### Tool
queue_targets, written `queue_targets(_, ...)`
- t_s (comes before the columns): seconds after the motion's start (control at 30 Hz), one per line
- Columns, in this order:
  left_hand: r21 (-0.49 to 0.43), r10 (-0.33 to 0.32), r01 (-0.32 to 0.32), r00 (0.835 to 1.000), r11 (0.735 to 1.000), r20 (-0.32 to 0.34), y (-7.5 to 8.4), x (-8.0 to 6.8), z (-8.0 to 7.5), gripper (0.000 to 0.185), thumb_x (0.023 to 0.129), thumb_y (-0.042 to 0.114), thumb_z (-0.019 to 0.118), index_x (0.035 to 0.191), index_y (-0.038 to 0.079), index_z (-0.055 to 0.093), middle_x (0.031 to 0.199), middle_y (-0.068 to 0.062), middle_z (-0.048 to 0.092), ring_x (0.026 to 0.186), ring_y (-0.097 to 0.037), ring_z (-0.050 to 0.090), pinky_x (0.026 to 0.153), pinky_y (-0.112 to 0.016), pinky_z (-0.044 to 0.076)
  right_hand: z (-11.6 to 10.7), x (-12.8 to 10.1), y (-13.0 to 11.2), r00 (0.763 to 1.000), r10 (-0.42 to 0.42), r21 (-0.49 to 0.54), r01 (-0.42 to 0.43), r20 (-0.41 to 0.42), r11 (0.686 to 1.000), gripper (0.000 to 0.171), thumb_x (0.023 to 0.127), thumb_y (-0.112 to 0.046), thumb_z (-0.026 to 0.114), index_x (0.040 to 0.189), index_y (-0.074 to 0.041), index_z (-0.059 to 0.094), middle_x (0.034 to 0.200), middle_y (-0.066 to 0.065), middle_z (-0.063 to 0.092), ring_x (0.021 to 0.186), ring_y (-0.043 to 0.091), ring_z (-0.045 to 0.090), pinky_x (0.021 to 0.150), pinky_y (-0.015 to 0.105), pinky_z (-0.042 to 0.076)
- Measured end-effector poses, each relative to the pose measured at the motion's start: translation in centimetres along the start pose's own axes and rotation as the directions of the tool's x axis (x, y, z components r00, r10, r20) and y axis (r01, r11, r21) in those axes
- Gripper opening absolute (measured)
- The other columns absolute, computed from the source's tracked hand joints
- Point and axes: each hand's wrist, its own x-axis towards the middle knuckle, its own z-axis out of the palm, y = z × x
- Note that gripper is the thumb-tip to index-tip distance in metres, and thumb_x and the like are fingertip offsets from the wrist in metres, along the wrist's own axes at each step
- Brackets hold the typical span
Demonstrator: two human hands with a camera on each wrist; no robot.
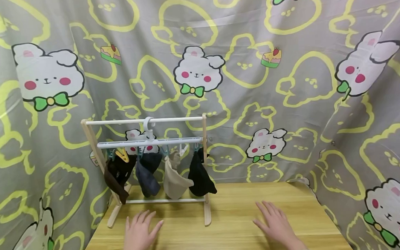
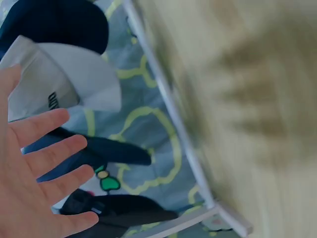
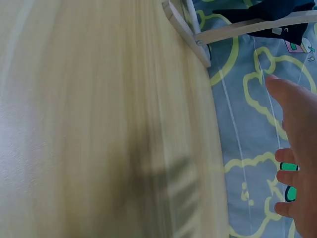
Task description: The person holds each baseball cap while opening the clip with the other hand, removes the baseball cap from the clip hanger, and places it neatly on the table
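My left hand (image 1: 138,234), fingers spread and holding nothing, hovers over the table just in front of a small wooden rack (image 1: 205,170). A pale clip hanger (image 1: 150,142) hooks over the rack's top bar. From its clips hang several caps: a dark brown cap (image 1: 116,178), a navy cap (image 1: 147,177), a beige cap (image 1: 175,181) and a black cap (image 1: 199,176). In the left wrist view the beige cap (image 2: 42,79) shows dark lettering, partly behind my fingers. My right hand (image 1: 274,223) is over the table right of the rack, fingers extended, holding nothing.
A yellow clip (image 1: 122,155) and a white clip (image 1: 184,150) are also on the hanger. The wood-grain table (image 1: 238,213) carries the rack on its left half. A grey curtain (image 1: 226,112) with rabbit prints encloses the table's back and sides.
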Motion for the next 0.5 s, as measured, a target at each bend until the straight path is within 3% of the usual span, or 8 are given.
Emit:
queue_targets(0.2,0.003,0.030,-0.029,0.994,1.000,-0.109,-0.3,1.0,-1.9,0.047,0.086,0.054,0.066,0.111,0.015,0.073,0.113,-0.008,0.071,0.110,-0.035,0.062,0.098,-0.071,0.036,-0.3,1.2,-0.6,0.995,-0.061,-0.010,0.060,-0.078,0.998,0.066,0.086,-0.045,0.069,0.140,-0.012,0.052,0.133,0.017,0.058,0.121,0.040,0.056,0.097,0.061,0.044)
queue_targets(0.37,0.002,0.083,-0.085,0.972,0.996,-0.222,-0.7,1.8,-3.0,0.041,0.082,0.048,0.071,0.105,0.014,0.075,0.108,-0.008,0.072,0.106,-0.034,0.063,0.097,-0.068,0.038,-0.6,2.4,-1.3,0.994,-0.071,-0.007,0.071,-0.080,0.997,0.065,0.087,-0.043,0.070,0.141,-0.013,0.052,0.133,0.016,0.058,0.121,0.037,0.057,0.097,0.060,0.045)
queue_targets(0.5,0.011,0.106,-0.108,0.955,0.994,-0.276,-1.0,2.4,-3.7,0.040,0.082,0.047,0.072,0.103,0.013,0.075,0.106,-0.010,0.073,0.103,-0.034,0.064,0.095,-0.067,0.040,-1.1,3.2,-1.8,0.995,-0.073,-0.008,0.072,-0.063,0.997,0.065,0.088,-0.045,0.067,0.142,-0.014,0.051,0.134,0.015,0.057,0.121,0.037,0.056,0.098,0.060,0.045)
